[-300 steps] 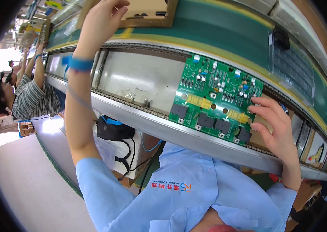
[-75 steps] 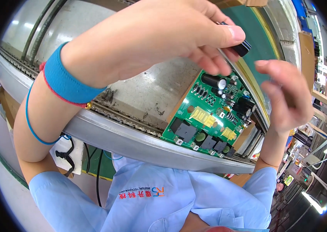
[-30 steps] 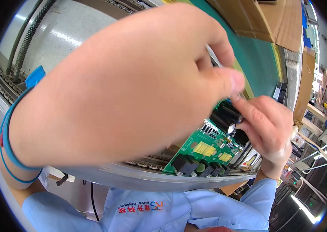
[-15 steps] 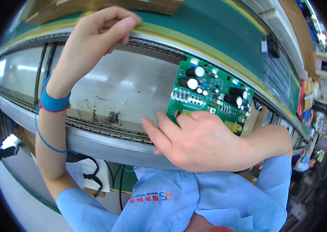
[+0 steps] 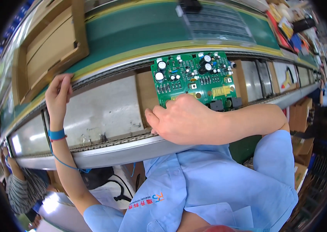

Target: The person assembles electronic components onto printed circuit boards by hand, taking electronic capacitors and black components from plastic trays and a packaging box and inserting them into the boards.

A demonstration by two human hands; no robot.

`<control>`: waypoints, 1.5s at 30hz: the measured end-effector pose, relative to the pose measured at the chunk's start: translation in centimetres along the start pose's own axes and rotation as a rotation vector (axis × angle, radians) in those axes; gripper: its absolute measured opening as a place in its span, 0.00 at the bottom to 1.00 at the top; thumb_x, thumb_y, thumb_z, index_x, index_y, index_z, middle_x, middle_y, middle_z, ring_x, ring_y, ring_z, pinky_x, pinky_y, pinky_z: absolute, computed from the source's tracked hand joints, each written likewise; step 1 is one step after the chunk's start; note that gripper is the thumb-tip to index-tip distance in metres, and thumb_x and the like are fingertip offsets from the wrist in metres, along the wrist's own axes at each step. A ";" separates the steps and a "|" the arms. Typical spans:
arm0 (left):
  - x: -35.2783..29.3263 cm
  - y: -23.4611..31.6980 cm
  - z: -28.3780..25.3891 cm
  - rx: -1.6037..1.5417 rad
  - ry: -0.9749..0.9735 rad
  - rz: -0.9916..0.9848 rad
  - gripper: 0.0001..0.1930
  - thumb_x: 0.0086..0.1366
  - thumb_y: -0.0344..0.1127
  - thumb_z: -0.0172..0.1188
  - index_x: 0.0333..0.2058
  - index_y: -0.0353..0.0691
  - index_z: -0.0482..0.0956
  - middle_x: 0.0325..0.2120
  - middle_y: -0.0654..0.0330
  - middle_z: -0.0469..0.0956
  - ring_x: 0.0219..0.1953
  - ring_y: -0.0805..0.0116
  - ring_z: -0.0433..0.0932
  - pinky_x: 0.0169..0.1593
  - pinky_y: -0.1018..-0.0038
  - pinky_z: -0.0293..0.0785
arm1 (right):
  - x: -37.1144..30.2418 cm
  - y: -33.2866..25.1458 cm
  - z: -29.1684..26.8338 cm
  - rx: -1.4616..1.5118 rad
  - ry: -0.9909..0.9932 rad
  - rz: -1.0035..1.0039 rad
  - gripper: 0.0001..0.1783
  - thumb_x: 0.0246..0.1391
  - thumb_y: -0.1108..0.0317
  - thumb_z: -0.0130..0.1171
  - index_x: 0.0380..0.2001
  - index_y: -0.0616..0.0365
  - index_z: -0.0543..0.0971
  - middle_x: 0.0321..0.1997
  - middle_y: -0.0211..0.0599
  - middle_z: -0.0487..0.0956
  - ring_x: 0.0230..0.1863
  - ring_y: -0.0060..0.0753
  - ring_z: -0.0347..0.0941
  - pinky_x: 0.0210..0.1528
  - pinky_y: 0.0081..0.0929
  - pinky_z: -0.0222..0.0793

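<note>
A green circuit board with black capacitors, small parts and yellow tape lies across the two rails of a conveyor. Over its near left corner bends my right hand, its fingers curled at the board's edge and the near rail. Their tips are partly hidden. Off to the left, my left hand is at the far rail, beside a cardboard tray. Its fingers are bent in toward the thumb; whatever they may hold is too small to make out. A blue wrist strap with a cord circles my left wrist.
The shallow cardboard tray rests on the green belt beyond the rails. Clear plastic trays lie farther right on it. The metal near rail runs in front of me. Other people are at both sides.
The view has turned, bringing more of the cardboard tray in. My left hand is farther left along the far rail, away from the board. My right hand stays at the board's near edge.
</note>
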State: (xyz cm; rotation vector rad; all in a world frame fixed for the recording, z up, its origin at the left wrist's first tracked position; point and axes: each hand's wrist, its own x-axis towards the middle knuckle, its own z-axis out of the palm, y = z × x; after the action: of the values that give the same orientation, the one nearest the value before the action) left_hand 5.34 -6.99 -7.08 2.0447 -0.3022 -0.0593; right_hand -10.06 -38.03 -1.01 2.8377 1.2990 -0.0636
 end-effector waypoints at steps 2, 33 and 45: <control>0.4 -0.4 0.2 0.003 0.006 0.004 0.10 0.69 0.36 0.51 0.38 0.38 0.78 0.16 0.72 0.66 0.16 0.87 0.57 0.19 0.87 0.49 | -1.9 1.2 0.3 0.027 0.017 0.075 0.16 0.50 0.59 0.56 0.34 0.63 0.75 0.20 0.31 0.72 0.18 0.26 0.73 0.14 0.26 0.64; -0.3 0.8 2.9 0.055 0.211 0.097 0.07 0.66 0.33 0.55 0.35 0.36 0.78 0.16 0.69 0.70 0.19 0.84 0.64 0.23 0.84 0.60 | -29.2 13.6 2.7 -0.179 -0.063 1.197 0.08 0.53 0.67 0.56 0.37 0.53 0.76 0.30 0.46 0.79 0.34 0.51 0.76 0.35 0.44 0.69; -0.7 0.9 2.7 0.051 0.202 0.098 0.07 0.66 0.33 0.54 0.37 0.35 0.77 0.18 0.69 0.71 0.21 0.84 0.66 0.25 0.85 0.62 | -36.7 18.4 4.0 -0.252 -0.122 1.375 0.07 0.53 0.66 0.56 0.34 0.56 0.75 0.32 0.47 0.79 0.37 0.52 0.76 0.36 0.46 0.70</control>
State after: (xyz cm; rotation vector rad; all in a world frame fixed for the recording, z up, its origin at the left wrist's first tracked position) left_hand 4.07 -9.52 -7.62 2.0636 -0.2788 0.2159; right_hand -20.23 -77.99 -3.37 2.7454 -0.7331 -0.0337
